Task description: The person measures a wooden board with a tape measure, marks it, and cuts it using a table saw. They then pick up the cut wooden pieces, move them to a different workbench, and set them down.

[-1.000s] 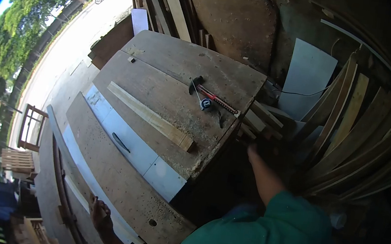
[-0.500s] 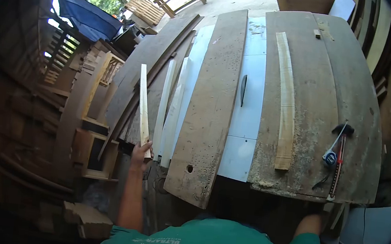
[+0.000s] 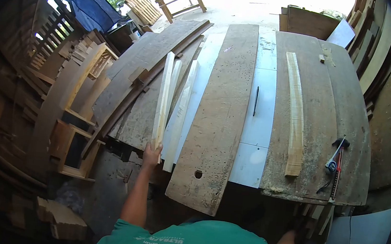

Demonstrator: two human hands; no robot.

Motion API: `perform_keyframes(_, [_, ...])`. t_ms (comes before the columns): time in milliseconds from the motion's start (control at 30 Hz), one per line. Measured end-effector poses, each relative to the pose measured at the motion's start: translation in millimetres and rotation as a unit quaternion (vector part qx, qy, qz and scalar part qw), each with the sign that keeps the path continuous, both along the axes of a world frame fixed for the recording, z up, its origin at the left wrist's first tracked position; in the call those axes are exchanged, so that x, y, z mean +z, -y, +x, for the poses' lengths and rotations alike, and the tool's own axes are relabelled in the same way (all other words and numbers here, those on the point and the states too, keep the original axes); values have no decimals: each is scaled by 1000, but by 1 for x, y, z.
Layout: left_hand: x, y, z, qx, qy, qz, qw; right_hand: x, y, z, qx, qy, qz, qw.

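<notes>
My left hand (image 3: 152,154) is wrapped round the near end of a pale wooden strip (image 3: 163,99). That strip lies beside two other pale strips, the nearer one (image 3: 182,111) resting along the white panel's left part. Right of them is a wide worn plank (image 3: 216,110) with a hole near its front end. A separate pale board (image 3: 293,118) lies on the brown boards at the right. My right arm hangs low past the front edge, its hand hidden in shadow.
A hammer (image 3: 341,143), a blue tape measure (image 3: 331,165) and a red-and-black tool (image 3: 336,179) lie at the right of the work surface (image 3: 322,112). Wooden frames (image 3: 79,149) stand at the left. Stacked wood (image 3: 61,217) sits at the lower left.
The strip in my left hand has moved right, now close beside the other strips. My right forearm has shifted left. The camera view has shifted slightly.
</notes>
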State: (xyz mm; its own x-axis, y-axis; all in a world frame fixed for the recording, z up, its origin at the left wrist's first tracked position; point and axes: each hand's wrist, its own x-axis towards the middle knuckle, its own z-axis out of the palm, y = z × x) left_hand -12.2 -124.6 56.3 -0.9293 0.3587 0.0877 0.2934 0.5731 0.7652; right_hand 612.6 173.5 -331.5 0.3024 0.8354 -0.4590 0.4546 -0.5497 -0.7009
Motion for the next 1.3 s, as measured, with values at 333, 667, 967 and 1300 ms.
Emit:
perform_keyframes(333, [-36,24,-32,-31,-76,-307,948,32,175,-61,32,9,-57,998])
perform_keyframes(667, [-32,-7,-21,-102,33,-309,945,69,242,-81,84,21,-98,991])
perform_keyframes(967, [-13,11,-47,-101,10,-301,948,111,228,-72,19,-48,-76,996])
perform_keyframes(1300, [-43,19,-43,-79,-5,-314,946,112,237,-64,121,-12,-181,976])
